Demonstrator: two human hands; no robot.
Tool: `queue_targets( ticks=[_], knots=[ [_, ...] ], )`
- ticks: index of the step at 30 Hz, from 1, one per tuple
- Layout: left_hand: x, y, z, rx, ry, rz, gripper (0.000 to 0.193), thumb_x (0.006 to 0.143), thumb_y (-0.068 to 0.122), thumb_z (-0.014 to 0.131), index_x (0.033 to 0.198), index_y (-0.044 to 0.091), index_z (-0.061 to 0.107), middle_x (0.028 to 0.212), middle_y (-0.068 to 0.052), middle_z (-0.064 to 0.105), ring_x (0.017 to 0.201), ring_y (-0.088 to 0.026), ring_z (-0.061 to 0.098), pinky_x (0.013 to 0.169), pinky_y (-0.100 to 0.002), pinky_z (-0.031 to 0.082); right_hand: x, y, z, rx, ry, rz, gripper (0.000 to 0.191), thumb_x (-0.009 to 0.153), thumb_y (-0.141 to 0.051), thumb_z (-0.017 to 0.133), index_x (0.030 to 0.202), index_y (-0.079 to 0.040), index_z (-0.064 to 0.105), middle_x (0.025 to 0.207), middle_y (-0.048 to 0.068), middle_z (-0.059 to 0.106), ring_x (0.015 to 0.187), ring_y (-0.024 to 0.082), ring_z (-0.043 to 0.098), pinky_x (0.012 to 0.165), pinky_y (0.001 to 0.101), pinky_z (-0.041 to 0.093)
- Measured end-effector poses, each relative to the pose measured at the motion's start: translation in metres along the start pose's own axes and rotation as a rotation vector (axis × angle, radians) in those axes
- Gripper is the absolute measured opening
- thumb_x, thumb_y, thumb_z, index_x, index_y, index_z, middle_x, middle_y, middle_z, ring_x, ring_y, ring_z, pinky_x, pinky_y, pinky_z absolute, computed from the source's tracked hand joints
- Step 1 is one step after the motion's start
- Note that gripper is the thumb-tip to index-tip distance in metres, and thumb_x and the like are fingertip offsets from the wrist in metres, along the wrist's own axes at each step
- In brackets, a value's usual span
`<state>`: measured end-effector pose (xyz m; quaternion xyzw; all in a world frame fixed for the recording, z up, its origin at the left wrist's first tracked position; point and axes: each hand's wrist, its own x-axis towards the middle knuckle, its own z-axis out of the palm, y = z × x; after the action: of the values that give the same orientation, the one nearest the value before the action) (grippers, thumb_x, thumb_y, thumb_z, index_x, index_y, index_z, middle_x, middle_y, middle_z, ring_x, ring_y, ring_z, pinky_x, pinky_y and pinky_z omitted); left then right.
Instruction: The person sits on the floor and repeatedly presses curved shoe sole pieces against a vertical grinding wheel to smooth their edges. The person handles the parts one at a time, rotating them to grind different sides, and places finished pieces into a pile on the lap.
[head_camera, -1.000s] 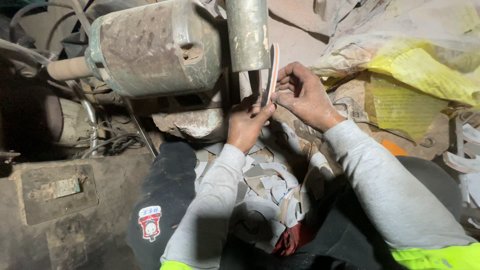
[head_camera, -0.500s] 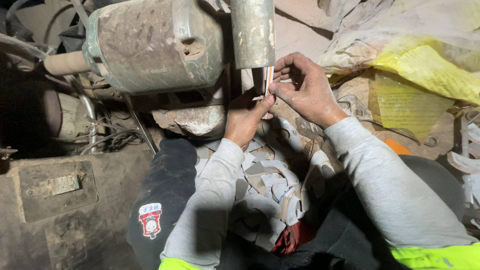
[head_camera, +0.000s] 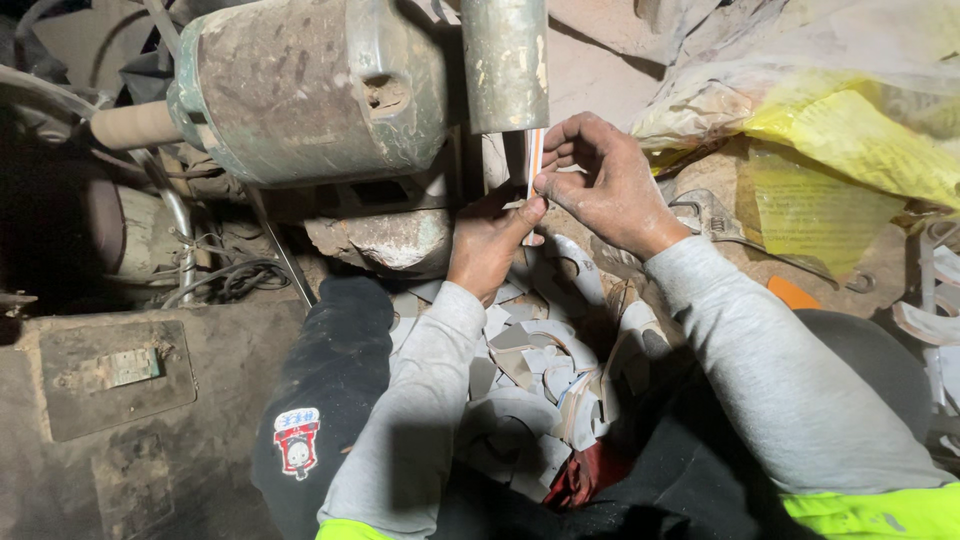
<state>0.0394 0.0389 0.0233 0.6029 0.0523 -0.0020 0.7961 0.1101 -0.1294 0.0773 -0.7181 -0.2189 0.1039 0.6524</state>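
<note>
My right hand (head_camera: 600, 185) curled, thumb and fingers pinching thin white-orange strip (head_camera: 535, 160) upright under grey machine cylinder (head_camera: 505, 60). My left hand (head_camera: 490, 240) reaches up, fingertips pinching strip's lower end. White scraps (head_camera: 530, 370) below.

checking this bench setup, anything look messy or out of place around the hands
Yes. A heap of pale cut scraps lies loose under both hands, which pinch a thin striped strip at the grimy machine. A wrench lies among the clutter.

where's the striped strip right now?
Head view, upper middle: the thin striped strip stands upright, pinched between left hand and right hand, just under the grey cylinder.
</note>
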Motion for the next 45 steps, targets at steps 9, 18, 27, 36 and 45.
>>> queue_targets(
  ticks=[9, 18, 27, 36, 45],
  knots=[
    [-0.016, -0.022, -0.005, -0.064, -0.013, -0.092, 0.056, 0.095, 0.019, 0.074, 0.141, -0.008, 0.057, 0.113, -0.010, 0.072, 0.097, -0.014, 0.068, 0.075, -0.031, 0.060, -0.015, 0.005, 0.006, -0.024, -0.036, 0.021, 0.031, 0.087, 0.000, 0.074, 0.113, 0.001, 0.058, 0.102, 0.004, 0.065, 0.096, 0.009, 0.065, 0.087, 0.0251, 0.059],
    [-0.048, -0.038, -0.004, -0.089, -0.059, 0.022, 0.060, 0.097, 0.012, 0.074, 0.150, -0.005, 0.051, 0.138, -0.011, 0.064, 0.126, -0.018, 0.061, 0.105, -0.030, 0.053, -0.035, 0.006, 0.007, -0.202, -0.120, 0.046, 0.031, 0.083, -0.005, 0.075, 0.109, 0.001, 0.059, 0.096, 0.007, 0.066, 0.088, 0.012, 0.065, 0.084, 0.0288, 0.059],
    [-0.057, -0.037, 0.003, 0.753, 0.146, 0.384, 0.065, 0.081, 0.007, 0.087, 0.141, 0.005, 0.062, 0.136, -0.011, 0.065, 0.124, -0.022, 0.065, 0.104, -0.034, 0.055, -0.032, -0.002, -0.033, -0.306, -0.396, 0.087, 0.044, 0.083, -0.012, 0.077, 0.123, 0.001, 0.063, 0.105, 0.007, 0.074, 0.093, 0.014, 0.065, 0.087, 0.0293, 0.055],
    [-0.007, -0.017, 0.001, -0.033, 0.004, -0.086, 0.058, 0.089, 0.009, 0.081, 0.139, -0.011, 0.058, 0.115, -0.018, 0.073, 0.103, -0.018, 0.068, 0.087, -0.030, 0.057, -0.001, 0.001, -0.018, -0.078, -0.087, 0.028, 0.037, 0.088, -0.003, 0.077, 0.117, 0.002, 0.056, 0.103, 0.007, 0.067, 0.097, 0.012, 0.067, 0.091, 0.0273, 0.059],
    [-0.002, 0.006, 0.007, -0.069, -0.044, -0.028, 0.052, 0.092, 0.019, 0.078, 0.136, -0.005, 0.064, 0.116, -0.009, 0.072, 0.099, -0.015, 0.066, 0.077, -0.029, 0.057, 0.012, -0.009, -0.015, -0.072, -0.059, 0.010, 0.034, 0.092, -0.002, 0.075, 0.121, 0.002, 0.057, 0.105, 0.007, 0.069, 0.099, 0.011, 0.068, 0.090, 0.0272, 0.058]
  ],
)
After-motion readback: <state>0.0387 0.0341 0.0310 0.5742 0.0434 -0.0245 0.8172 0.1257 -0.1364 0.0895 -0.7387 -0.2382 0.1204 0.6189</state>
